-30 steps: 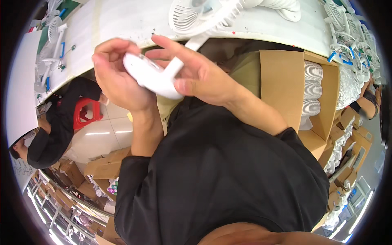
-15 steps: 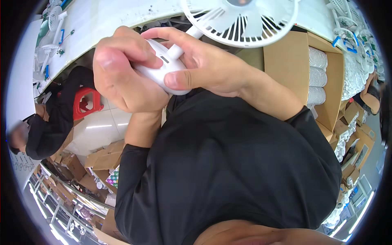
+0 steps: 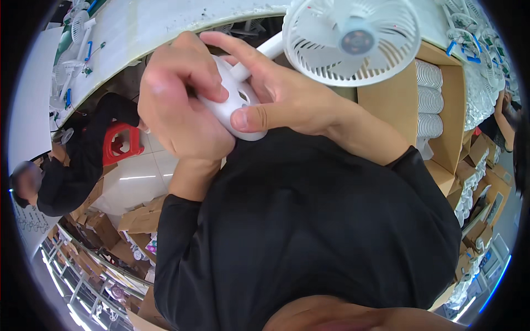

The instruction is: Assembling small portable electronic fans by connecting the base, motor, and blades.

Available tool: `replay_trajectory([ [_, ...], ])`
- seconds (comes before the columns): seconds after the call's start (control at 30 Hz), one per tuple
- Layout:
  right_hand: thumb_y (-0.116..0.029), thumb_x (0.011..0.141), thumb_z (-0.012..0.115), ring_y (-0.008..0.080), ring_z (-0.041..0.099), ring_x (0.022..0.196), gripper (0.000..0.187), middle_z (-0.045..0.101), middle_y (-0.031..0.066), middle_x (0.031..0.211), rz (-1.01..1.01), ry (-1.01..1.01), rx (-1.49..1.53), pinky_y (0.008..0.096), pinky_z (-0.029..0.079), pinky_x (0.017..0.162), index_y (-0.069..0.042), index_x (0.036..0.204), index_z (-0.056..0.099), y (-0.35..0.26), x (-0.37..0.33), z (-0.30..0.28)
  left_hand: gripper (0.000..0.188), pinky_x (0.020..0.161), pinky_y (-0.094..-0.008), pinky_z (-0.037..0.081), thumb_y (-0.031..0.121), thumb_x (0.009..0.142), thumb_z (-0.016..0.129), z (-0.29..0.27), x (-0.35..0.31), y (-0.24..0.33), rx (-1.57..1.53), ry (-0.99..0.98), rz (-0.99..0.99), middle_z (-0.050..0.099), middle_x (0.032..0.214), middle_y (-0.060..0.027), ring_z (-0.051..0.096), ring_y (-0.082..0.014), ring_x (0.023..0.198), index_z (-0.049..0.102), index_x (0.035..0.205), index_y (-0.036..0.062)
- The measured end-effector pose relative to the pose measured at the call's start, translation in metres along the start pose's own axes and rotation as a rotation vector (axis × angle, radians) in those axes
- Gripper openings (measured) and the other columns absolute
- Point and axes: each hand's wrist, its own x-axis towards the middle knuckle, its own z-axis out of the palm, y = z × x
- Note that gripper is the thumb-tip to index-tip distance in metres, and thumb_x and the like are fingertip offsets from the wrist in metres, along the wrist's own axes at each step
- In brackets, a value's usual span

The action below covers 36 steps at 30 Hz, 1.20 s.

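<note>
Both of my hands are closed round the white rounded base [image 3: 225, 110] of a small fan, held up in front of my chest. My left hand [image 3: 179, 96] wraps its left side, with curled fingers pressing on the top. From the right, my right hand [image 3: 287, 91] grips it, the thumb lying on the lower edge and the index finger stretched over the far side. A small dark opening shows in the base between my fingers. The fan's white stem [image 3: 271, 47] runs up to the round fan head [image 3: 353, 41], whose blades show behind a slotted guard.
The white worktable [image 3: 165, 25] spans the far side, with more fan parts [image 3: 77, 38] at left. An open carton [image 3: 441, 140] of stacked white round guards [image 3: 429, 102] stands at right. A red stool [image 3: 118, 140] and a seated co-worker [image 3: 72, 165] are at left.
The fan has shifted right and toward me, its head tilting so more of the blades and hub show. Both hands moved slightly right with the base, keeping their grip.
</note>
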Motion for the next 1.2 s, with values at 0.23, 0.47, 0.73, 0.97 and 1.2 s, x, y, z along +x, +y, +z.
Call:
replay_trajectory([
  [0.23, -0.040, 0.081, 0.083, 0.0313, 0.011, 0.153, 0.126, 0.007, 0.0202, 0.165, -0.379, -0.062, -0.362, 0.0417, 0.015, 0.122, -0.007, 0.161, -0.008, 0.000, 0.006, 0.007, 0.065, 0.070, -0.0325, 0.043, 0.050, 0.108, 0.020, 0.004, 0.010, 0.009, -0.304, 0.094, -0.273, 0.056, 0.076, -0.0095, 0.053, -0.0194, 0.074, 0.056, 0.088, 0.0004],
  [0.47, -0.038, 0.091, 0.074, 0.0304, 0.011, 0.153, 0.110, 0.012, 0.0205, 0.164, -0.237, -0.125, -0.219, 0.0408, 0.013, 0.122, -0.004, 0.161, -0.004, 0.001, 0.005, 0.016, 0.056, 0.066, -0.0320, 0.041, 0.044, 0.109, 0.029, -0.014, -0.007, 0.012, -0.168, 0.008, -0.148, 0.055, 0.070, -0.0069, 0.050, -0.0178, 0.066, 0.054, 0.080, 0.0030],
  [0.73, -0.038, 0.084, 0.080, 0.0398, 0.007, 0.153, 0.126, -0.007, 0.0324, 0.162, -0.491, -0.234, -0.781, 0.0464, 0.017, 0.121, -0.010, 0.157, -0.019, -0.024, 0.022, -0.002, 0.067, 0.065, -0.0286, 0.042, 0.060, 0.105, 0.024, -0.002, 0.012, 0.003, -0.242, 0.141, -0.167, 0.057, 0.073, -0.0070, 0.051, -0.0148, 0.068, 0.056, 0.097, 0.0009],
  [0.97, -0.032, 0.091, 0.069, 0.0510, 0.002, 0.152, 0.109, -0.011, 0.0360, 0.161, -0.744, -0.258, -0.758, 0.0549, 0.011, 0.120, -0.011, 0.160, -0.013, -0.004, 0.038, -0.003, 0.054, 0.055, -0.0245, 0.039, 0.042, 0.110, 0.023, -0.020, 0.025, -0.007, -0.419, 0.032, -0.042, 0.058, 0.062, -0.0084, 0.050, -0.0116, 0.054, 0.056, 0.099, 0.0008],
  [1.2, -0.019, 0.096, 0.057, 0.0354, 0.004, 0.155, 0.087, 0.001, 0.0251, 0.166, -0.329, -0.116, -0.566, 0.0454, 0.008, 0.122, 0.003, 0.159, 0.001, -0.013, 0.044, 0.003, 0.047, 0.055, -0.0240, 0.037, 0.037, 0.110, 0.029, -0.020, 0.023, -0.019, -0.185, 0.242, -0.107, 0.053, 0.061, -0.0040, 0.047, -0.0100, 0.054, 0.053, 0.088, 0.0029],
])
